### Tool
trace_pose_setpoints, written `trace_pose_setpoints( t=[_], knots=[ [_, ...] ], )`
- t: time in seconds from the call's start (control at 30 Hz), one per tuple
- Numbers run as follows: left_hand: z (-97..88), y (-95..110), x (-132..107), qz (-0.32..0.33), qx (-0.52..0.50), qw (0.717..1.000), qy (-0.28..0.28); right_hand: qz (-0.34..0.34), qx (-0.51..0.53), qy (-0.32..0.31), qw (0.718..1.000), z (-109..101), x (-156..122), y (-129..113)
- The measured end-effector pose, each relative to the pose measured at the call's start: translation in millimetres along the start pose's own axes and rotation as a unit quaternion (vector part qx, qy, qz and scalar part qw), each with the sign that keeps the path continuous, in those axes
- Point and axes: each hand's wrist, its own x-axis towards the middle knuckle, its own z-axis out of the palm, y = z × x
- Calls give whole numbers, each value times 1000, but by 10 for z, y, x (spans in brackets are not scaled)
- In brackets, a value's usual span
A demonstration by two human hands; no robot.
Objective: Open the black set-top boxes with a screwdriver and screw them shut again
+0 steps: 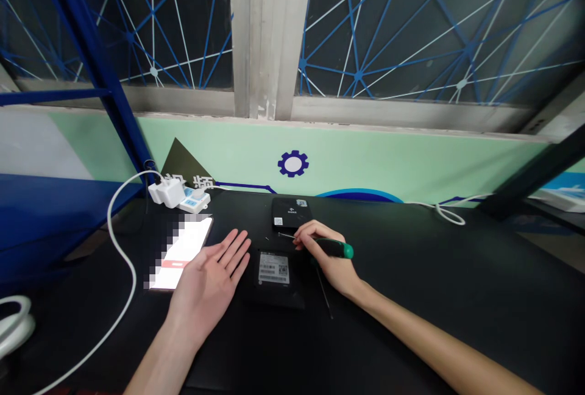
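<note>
My left hand (208, 282) is open with its palm up, and nothing lies on it. It hovers just left of a flat black device (274, 297) with a white printed label. In my right hand (331, 255) is a screwdriver (337, 249) with a black and green handle, its thin shaft pointing left. The shaft's end is above the far side of the labelled device; whether a screw sits on it is too small to tell. A tiny dark piece (267, 238), perhaps a screw, lies nearby. Under my right hand a second thin metal shaft (325, 294) slants toward me.
Behind my right hand is another black box (290, 211) with small stickers. A lit phone (183, 255) lies left of my left hand. Farther back sit white plugs on a power strip (195, 201), with a white cable (132, 261) curving down the left side.
</note>
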Motion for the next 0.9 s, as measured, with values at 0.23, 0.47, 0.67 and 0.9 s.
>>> trace_pose_setpoints(
  t=[0.23,0.47,0.67,0.9],
  knots=[
    [34,2,-24,0,3,1000,4,-5,2,-24,1000,0,-10,5],
    [42,4,-21,1,-1,1000,8,-7,7,-4,1000,-5,-15,22],
    [19,5,-17,-5,-4,1000,5,9,23,-18,1000,-7,-12,35],
    [20,6,-8,-4,-6,1000,4,-16,-3,-3,1000,-9,-10,8]
  ],
)
